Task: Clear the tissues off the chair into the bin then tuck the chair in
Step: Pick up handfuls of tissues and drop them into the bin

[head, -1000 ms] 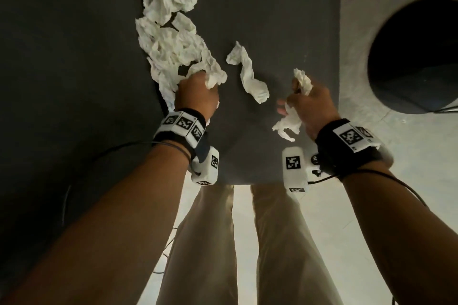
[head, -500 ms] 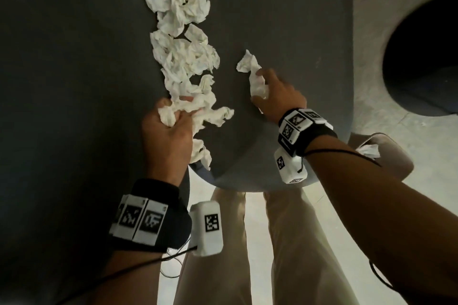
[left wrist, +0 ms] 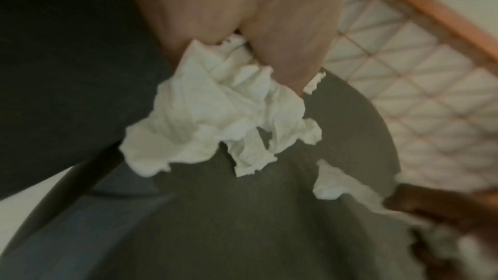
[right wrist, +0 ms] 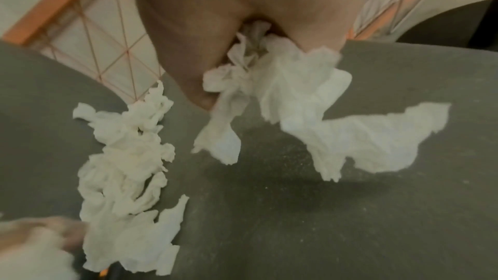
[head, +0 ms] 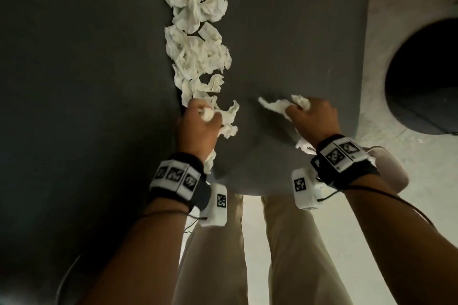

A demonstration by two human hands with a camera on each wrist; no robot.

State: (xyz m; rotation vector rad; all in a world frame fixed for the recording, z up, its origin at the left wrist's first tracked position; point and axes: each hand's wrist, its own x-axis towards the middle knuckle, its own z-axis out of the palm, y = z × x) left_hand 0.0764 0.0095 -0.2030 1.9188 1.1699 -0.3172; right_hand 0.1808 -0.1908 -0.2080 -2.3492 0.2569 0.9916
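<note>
Chair seat (head: 285, 32): tissues (head: 200, 39) bunched in both hands' fingers (head: 210, 116).

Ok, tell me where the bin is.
In the head view, the bin stands on the floor at the far right, just past the chair seat's right edge, beyond the right hand.

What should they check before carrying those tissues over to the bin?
1. Left hand grips crumpled white tissues: ok.
2. Right hand grips its own white tissue wad: ok.
3. Round dark bin open, on the floor right of the chair: ok.
4. Dark grey chair seat cleared: not ok, a long tissue pile remains.
5. Trailing tissue ends secure in each grip: cannot tell.
</note>
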